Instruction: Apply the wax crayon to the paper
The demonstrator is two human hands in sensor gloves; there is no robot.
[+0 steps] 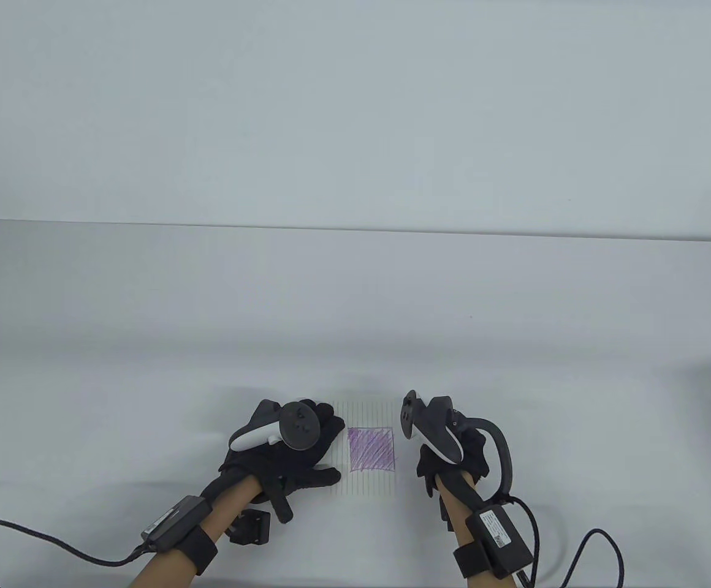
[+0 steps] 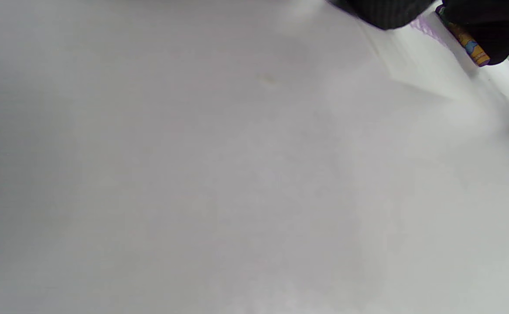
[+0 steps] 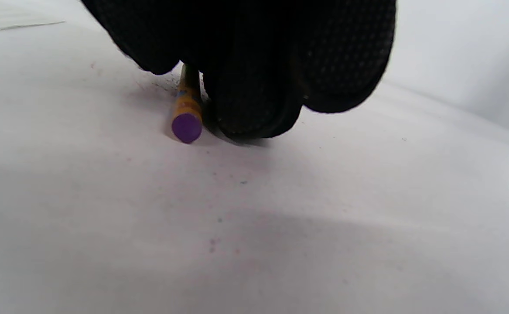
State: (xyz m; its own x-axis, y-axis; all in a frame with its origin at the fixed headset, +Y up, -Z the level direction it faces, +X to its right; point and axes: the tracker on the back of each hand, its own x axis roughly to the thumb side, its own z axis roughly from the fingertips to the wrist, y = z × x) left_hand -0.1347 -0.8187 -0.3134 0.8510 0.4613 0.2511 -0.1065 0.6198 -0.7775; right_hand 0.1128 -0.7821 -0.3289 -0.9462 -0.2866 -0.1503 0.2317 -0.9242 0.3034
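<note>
A lined paper (image 1: 365, 484) lies near the table's front edge, with a purple crayoned square (image 1: 371, 449) at its middle. My left hand (image 1: 322, 450) rests flat on the paper's left part with fingers spread and holds nothing. My right hand (image 1: 432, 465) sits just right of the paper. Its fingers (image 3: 254, 87) close around a purple crayon (image 3: 186, 117) with a yellow-orange wrapper, whose blunt end is low at the table surface. The crayon also shows in the left wrist view (image 2: 468, 43), sticking out of the right glove (image 2: 494, 30) beside the purple patch (image 2: 424, 24).
A small black clip-like object (image 1: 251, 527) lies under my left wrist. Cables (image 1: 37, 539) run from both wrist packs along the front edge. The white table's far edge (image 1: 355, 228) meets a plain wall.
</note>
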